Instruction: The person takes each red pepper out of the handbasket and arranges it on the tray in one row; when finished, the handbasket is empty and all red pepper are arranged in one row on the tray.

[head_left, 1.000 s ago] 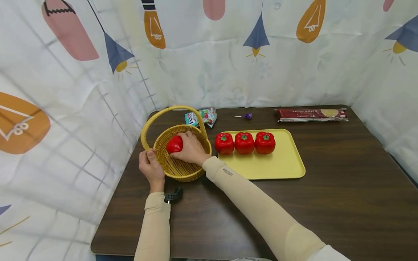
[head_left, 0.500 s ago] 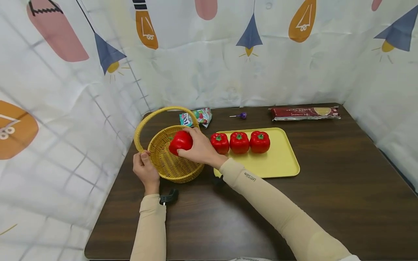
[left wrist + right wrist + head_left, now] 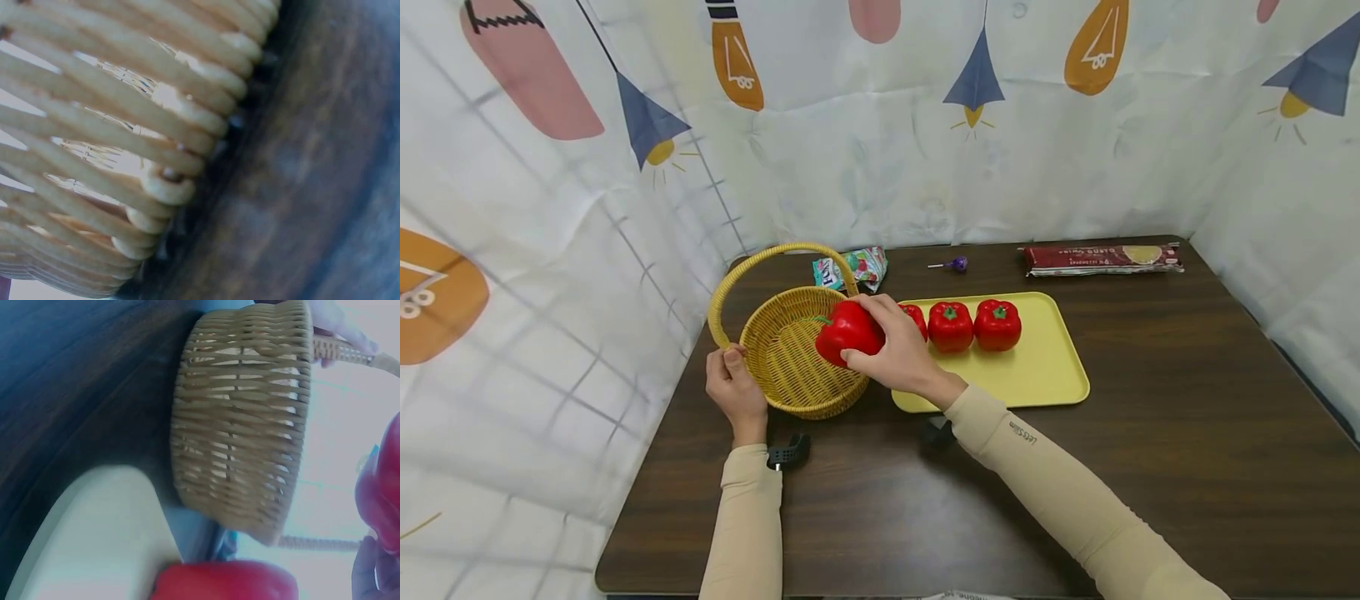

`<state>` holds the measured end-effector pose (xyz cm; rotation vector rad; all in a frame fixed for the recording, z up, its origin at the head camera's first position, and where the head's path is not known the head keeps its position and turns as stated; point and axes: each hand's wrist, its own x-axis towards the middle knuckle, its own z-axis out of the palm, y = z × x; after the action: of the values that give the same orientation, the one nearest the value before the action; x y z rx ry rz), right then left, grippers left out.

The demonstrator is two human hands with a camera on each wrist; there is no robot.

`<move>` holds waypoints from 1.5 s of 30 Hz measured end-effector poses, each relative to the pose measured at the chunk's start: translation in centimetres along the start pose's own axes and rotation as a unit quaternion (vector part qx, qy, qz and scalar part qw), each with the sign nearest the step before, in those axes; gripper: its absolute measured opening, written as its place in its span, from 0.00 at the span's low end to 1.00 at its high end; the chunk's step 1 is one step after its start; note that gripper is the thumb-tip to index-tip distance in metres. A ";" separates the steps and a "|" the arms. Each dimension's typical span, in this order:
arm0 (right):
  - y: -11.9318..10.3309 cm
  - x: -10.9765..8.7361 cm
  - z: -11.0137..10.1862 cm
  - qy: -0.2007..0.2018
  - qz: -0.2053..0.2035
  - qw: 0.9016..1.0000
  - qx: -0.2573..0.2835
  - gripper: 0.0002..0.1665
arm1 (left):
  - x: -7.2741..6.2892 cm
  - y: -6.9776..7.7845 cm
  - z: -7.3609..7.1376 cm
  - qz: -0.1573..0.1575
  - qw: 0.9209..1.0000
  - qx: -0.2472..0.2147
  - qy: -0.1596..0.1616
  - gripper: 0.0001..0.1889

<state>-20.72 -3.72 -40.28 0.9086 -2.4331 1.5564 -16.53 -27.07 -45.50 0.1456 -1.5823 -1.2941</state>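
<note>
My right hand (image 3: 898, 346) grips a red bell pepper (image 3: 847, 332) with a green stem, held over the right rim of the yellow wicker basket (image 3: 797, 354). In the right wrist view that bell pepper (image 3: 384, 487) is raised above the basket's rim. My left hand (image 3: 736, 387) pinches the base of the basket's arched handle (image 3: 722, 308) on its left side. The left wrist view shows the woven basket wall (image 3: 112, 125) up close. Just right of the basket, a yellow tray (image 3: 1037, 379) bears three red bell peppers (image 3: 951, 327) in a row, the left one partly hidden by my right hand.
Behind the basket lies a colourful candy packet (image 3: 861, 268). A purple lollipop (image 3: 958, 264) is to its right, and a dark red packet (image 3: 1101, 259) lies at the back right. A patterned curtain (image 3: 865, 167) hangs behind the dark wooden table (image 3: 1187, 450).
My right hand has lifted the bell pepper from inside the basket and moved it rightward to the rim. The left hand stays on the handle. The head view has shifted slightly.
</note>
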 end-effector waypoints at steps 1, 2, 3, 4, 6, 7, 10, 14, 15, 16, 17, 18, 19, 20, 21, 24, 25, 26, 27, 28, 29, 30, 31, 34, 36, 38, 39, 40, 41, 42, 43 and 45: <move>0.0 -0.2 -0.4 0.003 -0.002 1.000 0.004 0.39 | 0.0 0.0 0.0 0.000 1.000 0.000 0.000 0.16; 0.0 -0.4 -0.7 0.006 -0.002 1.000 0.007 0.38 | 0.0 0.0 0.0 0.001 1.000 0.000 0.000 0.16; 0.0 -0.7 -1.1 0.008 -0.001 1.000 0.013 0.38 | 0.1 0.0 0.0 0.000 1.000 0.000 0.000 0.16; 0.2 -0.9 -1.4 0.010 -0.002 1.000 0.020 0.38 | 0.1 0.0 0.0 0.000 1.000 0.001 0.000 0.16; 0.4 -1.3 -2.1 0.018 0.000 0.999 0.037 0.37 | 0.1 0.0 0.0 0.000 1.000 0.001 -0.001 0.16; 0.6 -1.6 -2.4 0.020 0.002 0.999 0.045 0.36 | 0.1 0.1 0.0 0.000 1.000 0.002 -0.002 0.16; 1.2 -2.2 -3.4 0.028 0.006 0.997 0.066 0.35 | 0.1 0.1 -0.1 0.001 1.000 0.005 -0.001 0.16; 2.0 -3.1 -4.8 0.044 0.012 0.996 0.073 0.36 | 0.1 0.2 -0.1 0.000 1.000 0.007 0.001 0.15; 2.1 -3.2 -5.1 0.049 0.013 0.996 0.073 0.36 | 0.1 0.2 -0.1 0.000 1.000 0.007 0.000 0.15; 2.2 -3.4 -5.4 0.055 0.012 0.996 0.073 0.37 | 0.1 0.2 -0.1 0.000 1.000 0.007 0.001 0.15; 2.2 -3.6 -5.7 0.060 0.012 0.995 0.073 0.37 | 0.1 0.2 -0.1 -0.001 1.000 0.007 0.000 0.15; 2.2 -3.8 -6.1 0.065 0.011 0.995 0.075 0.38 | 0.1 0.2 -0.1 -0.001 1.000 0.007 -0.001 0.16; 2.1 -4.0 -6.4 0.070 0.010 0.994 0.078 0.38 | 0.1 0.2 -0.1 -0.002 1.000 0.008 -0.001 0.16; 1.9 -4.2 -6.7 0.073 0.011 0.994 0.081 0.39 | 0.0 0.2 -0.1 -0.002 1.000 0.008 0.000 0.16; 1.4 -4.4 -7.1 0.077 0.012 0.994 0.083 0.39 | 0.0 0.2 -0.2 -0.003 1.000 0.008 -0.001 0.16; 0.3 -5.0 -8.4 0.083 0.015 0.992 0.093 0.38 | 0.0 0.2 -0.2 -0.005 1.000 0.008 -0.001 0.15; -0.1 -5.2 -8.8 0.086 0.016 0.991 0.099 0.38 | 0.0 0.2 -0.2 -0.006 1.000 0.009 -0.001 0.15; -0.3 -5.4 -9.2 0.090 0.018 0.991 0.101 0.38 | 0.0 0.1 -0.2 -0.006 1.000 0.009 -0.002 0.15; -0.6 -5.6 -9.5 0.094 0.018 0.990 0.105 0.38 | 0.0 0.1 -0.2 -0.006 1.000 0.009 -0.001 0.16; -0.1 -5.7 -9.8 0.101 0.019 0.989 0.110 0.38 | 0.0 0.1 -0.2 -0.006 1.000 0.010 -0.001 0.18; 0.3 -5.9 -10.1 0.108 0.021 0.987 0.116 0.39 | 0.0 0.0 -0.2 -0.006 1.000 0.011 -0.001 0.21; 0.9 -6.0 -10.4 0.118 0.022 0.985 0.122 0.39 | 0.0 0.0 -0.2 -0.005 1.000 0.011 -0.001 0.25; 1.5 -6.1 -10.7 0.127 0.022 0.984 0.126 0.40 | 0.0 0.0 -0.1 -0.005 1.000 0.010 -0.001 0.29; 3.4 -6.7 -11.6 0.152 0.020 0.978 0.140 0.43 | -0.1 -0.1 -0.1 -0.004 1.000 0.010 -0.004 0.37; 4.0 -7.2 -12.3 0.165 0.011 0.976 0.143 0.43 | -0.1 -0.1 -0.1 -0.005 1.000 0.009 -0.007 0.39; 4.4 -7.6 -13.1 0.174 0.002 0.974 0.143 0.43 | -0.1 -0.1 -0.1 -0.004 1.000 0.011 -0.009 0.40; 4.6 -7.8 -13.5 0.178 -0.001 0.974 0.142 0.43 | -0.1 -0.1 -0.1 -0.002 1.000 0.010 -0.009 0.40; 4.9 -8.0 -13.8 0.182 -0.005 0.973 0.144 0.43 | -0.1 -0.1 -0.1 -0.001 1.000 0.010 -0.010 0.40; 5.1 -8.2 -14.2 0.185 -0.007 0.972 0.147 0.44 | -0.1 -0.1 -0.1 0.000 1.000 0.010 -0.010 0.40; 5.4 -8.4 -14.5 0.189 -0.007 0.970 0.150 0.44 | -0.1 -0.1 -0.1 -0.001 1.000 0.011 -0.010 0.40; 5.7 -8.5 -14.8 0.192 -0.007 0.968 0.158 0.43 | -0.1 -0.1 -0.1 -0.001 1.000 0.011 -0.010 0.40; 6.3 -8.9 -15.4 0.201 -0.003 0.964 0.173 0.42 | -0.1 -0.1 -0.1 -0.001 1.000 0.011 -0.011 0.39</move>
<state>-20.20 15.06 -41.62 0.5633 -1.9136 1.9763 -16.44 -27.11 -45.63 0.1471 -1.6157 -1.2836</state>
